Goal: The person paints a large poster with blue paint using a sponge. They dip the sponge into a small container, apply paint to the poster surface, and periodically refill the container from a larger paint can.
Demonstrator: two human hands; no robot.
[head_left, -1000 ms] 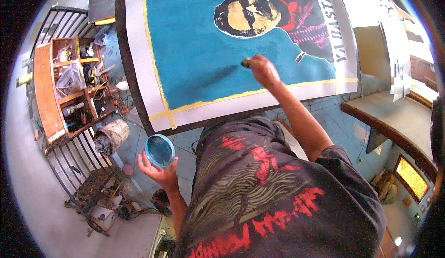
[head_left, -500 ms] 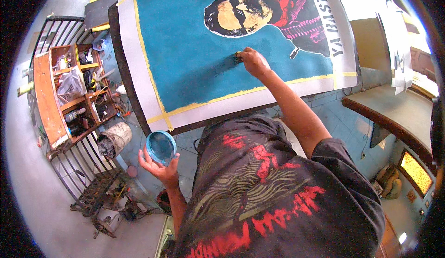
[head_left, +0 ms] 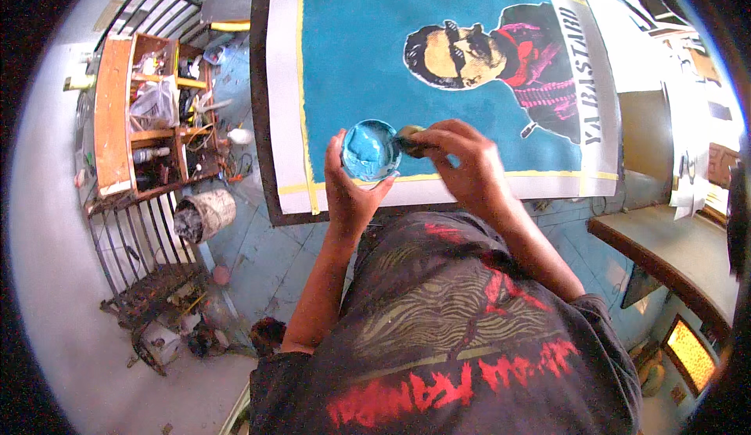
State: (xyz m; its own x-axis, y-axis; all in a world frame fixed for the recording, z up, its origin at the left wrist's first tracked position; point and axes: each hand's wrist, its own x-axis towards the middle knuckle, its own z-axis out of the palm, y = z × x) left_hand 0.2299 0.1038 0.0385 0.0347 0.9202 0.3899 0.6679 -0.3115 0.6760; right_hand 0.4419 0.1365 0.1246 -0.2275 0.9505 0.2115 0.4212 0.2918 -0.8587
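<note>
My left hand (head_left: 354, 196) is wrapped round a small round tub of light blue paint (head_left: 368, 149), its open top tilted up toward me. Thick paint coats the inside of the tub. Between the fingers of my right hand (head_left: 468, 161) is a small yellowish sponge (head_left: 412, 142), dark with paint and held right at the tub's right rim. Both hands are above the near part of a painting (head_left: 344, 52), which shows a teal field and a figure in dark glasses (head_left: 458, 55) lying sideways. Yellow masking tape (head_left: 547, 173) frames the painted field on white paper.
At the left stands a wooden rack (head_left: 116, 122) crowded with tools and bottles, with a paint-stained bucket (head_left: 207, 214) below it. A dark-edged board (head_left: 266, 106) backs the painting. On the right a counter (head_left: 665, 239) juts out above the blue tiled floor (head_left: 266, 267).
My right hand has left the teal surface with the sponge and come to the tub. My left hand has raised the tub up and right, over the painting. My view has shifted left.
</note>
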